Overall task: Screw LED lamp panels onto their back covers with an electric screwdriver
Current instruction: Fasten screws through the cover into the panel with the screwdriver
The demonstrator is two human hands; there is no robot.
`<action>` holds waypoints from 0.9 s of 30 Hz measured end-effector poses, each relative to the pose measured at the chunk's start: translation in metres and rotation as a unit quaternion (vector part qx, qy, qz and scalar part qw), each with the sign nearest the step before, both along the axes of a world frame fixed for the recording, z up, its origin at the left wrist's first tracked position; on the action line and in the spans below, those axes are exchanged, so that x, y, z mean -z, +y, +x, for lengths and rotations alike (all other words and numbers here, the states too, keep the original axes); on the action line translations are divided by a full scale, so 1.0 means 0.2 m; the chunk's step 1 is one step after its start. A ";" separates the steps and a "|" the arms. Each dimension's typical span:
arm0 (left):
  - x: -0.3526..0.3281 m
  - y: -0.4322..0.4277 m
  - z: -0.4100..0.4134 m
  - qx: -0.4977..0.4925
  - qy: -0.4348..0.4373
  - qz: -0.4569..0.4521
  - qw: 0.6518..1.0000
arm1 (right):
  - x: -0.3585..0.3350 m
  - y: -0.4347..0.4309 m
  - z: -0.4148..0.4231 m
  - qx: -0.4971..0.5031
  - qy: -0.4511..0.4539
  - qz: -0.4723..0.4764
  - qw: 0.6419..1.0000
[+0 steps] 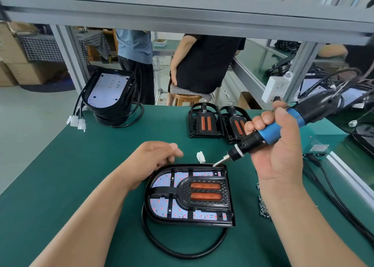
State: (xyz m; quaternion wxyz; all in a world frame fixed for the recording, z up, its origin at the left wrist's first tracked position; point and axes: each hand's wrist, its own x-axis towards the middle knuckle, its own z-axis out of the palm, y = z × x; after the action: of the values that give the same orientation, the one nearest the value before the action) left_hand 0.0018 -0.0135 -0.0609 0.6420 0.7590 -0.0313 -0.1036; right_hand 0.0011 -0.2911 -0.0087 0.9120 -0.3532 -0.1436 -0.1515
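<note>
A black lamp back cover (202,194) with two orange slots lies on the green mat, white LED panel showing through its openings. Its black cable (182,250) loops in front and its white connector (200,157) lies behind. My left hand (155,159) rests at the cover's far left edge, fingers loosely curled over the rim. My right hand (277,145) grips a blue and black electric screwdriver (269,133), tilted, with its bit tip at the cover's far right corner.
A stack of panels in covers (110,96) with cables stands at the far left. Two more back covers (204,121) lie behind the work. Loose screws (263,206) lie by my right forearm. A teal box (321,139) and cords sit right. People sit and stand beyond the table.
</note>
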 end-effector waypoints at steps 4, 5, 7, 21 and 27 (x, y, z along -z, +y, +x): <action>0.02 0.03 0.04 -0.059 0.088 -0.249 0.963 | 0.04 0.00 0.02 0.011 0.030 0.021 0.999; 0.02 0.04 0.05 -0.064 0.109 -0.314 0.941 | 0.05 0.00 0.02 0.012 0.034 0.023 0.999; 0.02 0.06 0.05 -0.070 0.134 -0.408 0.901 | 0.06 0.00 0.03 0.013 0.039 0.026 0.999; 0.00 0.04 0.05 -0.113 0.153 -0.399 0.897 | 0.06 0.01 0.02 0.016 0.047 0.025 0.998; -0.01 0.04 0.04 -0.061 0.139 -0.373 0.915 | 0.05 0.02 0.01 0.015 0.047 0.029 0.998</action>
State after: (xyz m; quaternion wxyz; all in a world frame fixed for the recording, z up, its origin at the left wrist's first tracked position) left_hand 0.0095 -0.0051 -0.0580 0.8815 0.4428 0.0682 -0.1491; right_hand 0.0032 -0.2866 -0.0194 0.9252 -0.3357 -0.0909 -0.1521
